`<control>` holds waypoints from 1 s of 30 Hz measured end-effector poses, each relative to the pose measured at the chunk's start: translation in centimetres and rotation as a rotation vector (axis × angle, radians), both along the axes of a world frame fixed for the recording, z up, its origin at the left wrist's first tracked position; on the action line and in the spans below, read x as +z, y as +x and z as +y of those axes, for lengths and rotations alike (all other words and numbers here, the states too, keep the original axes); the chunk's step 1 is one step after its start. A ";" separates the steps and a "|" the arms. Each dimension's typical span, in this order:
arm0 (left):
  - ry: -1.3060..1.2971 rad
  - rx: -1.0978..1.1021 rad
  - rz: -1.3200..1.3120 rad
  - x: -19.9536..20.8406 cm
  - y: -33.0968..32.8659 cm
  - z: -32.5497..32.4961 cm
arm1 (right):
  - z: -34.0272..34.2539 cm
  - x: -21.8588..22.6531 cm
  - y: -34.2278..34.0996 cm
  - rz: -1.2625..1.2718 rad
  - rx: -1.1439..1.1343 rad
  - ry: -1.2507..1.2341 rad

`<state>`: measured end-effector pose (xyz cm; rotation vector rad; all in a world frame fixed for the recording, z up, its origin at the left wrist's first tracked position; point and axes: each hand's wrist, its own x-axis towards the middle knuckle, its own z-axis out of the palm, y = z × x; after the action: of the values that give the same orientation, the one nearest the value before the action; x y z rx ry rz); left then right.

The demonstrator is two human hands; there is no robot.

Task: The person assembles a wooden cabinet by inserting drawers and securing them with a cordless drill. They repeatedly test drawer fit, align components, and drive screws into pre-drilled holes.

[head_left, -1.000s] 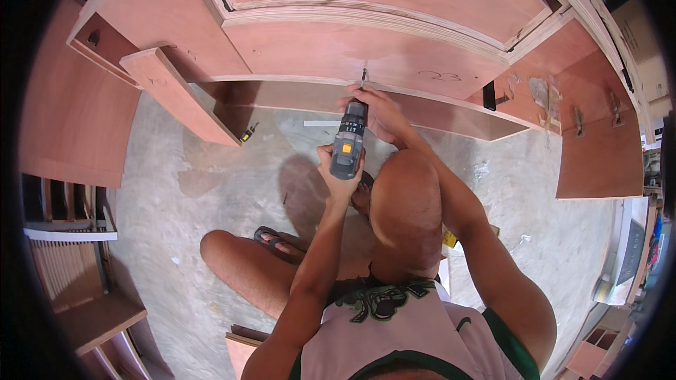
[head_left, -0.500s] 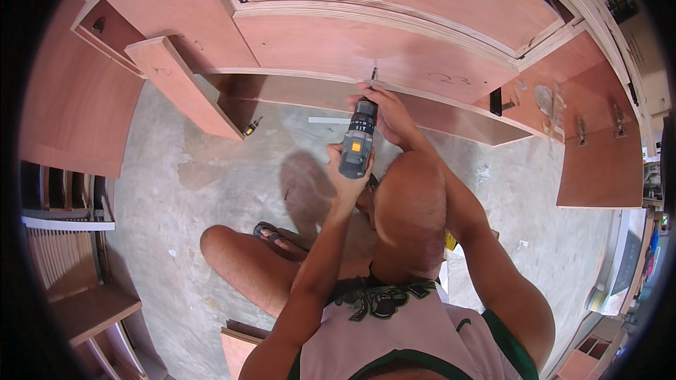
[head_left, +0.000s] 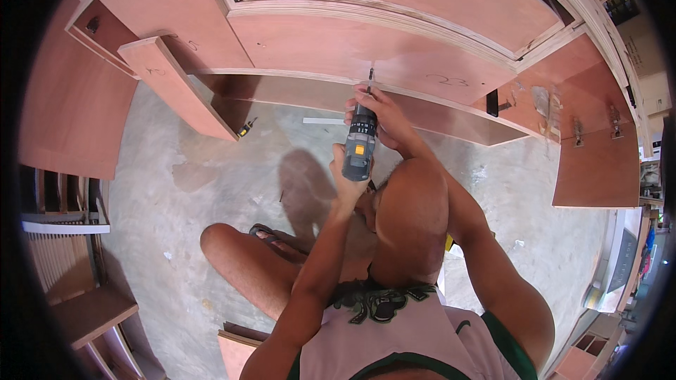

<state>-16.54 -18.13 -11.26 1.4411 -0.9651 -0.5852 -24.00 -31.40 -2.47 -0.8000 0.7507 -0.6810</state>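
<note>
Grey concrete floor [head_left: 211,197], blotchy w/ pale patches, spreads around us, & a pinkish plywood cabinet [head_left: 162,7] spans the far side. Our L hand [head_left: 343,172] has its fingers closed round the handle end of a grey-and-black power drill [head_left: 360,148], though most of that grip is hidden under the motor body. We see the drill approx. mid-view, ahead of our raised R knee [head_left: 412,200], nose toward the cabinet. Our R hand [head_left: 391,118] curls loosely round the drill's front end, w/ fingertips showing on the L side of the chuck [head_left: 364,112]; we can't tell if it squeezes the chuck, the bit [head_left: 371,81] or both. That bit points at the panel [head_left: 310,46] facing us; can't tell if the tip touches.

To the L, 1 board [head_left: 172,88] slants out from the cabinet, w/ a small yellow-and-black tool [head_left: 247,128] just beside its near end. We've 1 white strip [head_left: 325,121] btwn that tool & the drill. On the R, 2 metal hinges [head_left: 615,123] show, w/ a black bracket [head_left: 492,103] btwn them & our R hand. 1 dark sandal [head_left: 264,231] shows by our bent L leg [head_left: 257,264].
</note>
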 end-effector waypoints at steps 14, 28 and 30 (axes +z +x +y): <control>-0.046 -0.114 -0.046 -1.9 0.7 2.3 | 0.1 -1.6 0.6 0.095 -0.031 -0.036; -0.184 -0.058 -0.140 -0.8 1.3 1.7 | -1.1 -1.5 1.2 -0.065 -0.163 0.023; -0.199 -0.066 -0.132 -0.3 1.3 1.8 | -1.5 -1.5 1.4 -0.071 -0.198 0.031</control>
<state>-15.25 -16.34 -11.59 1.2855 -1.1455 -0.4326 -22.65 -32.91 -4.00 -0.6748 0.7808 -0.8685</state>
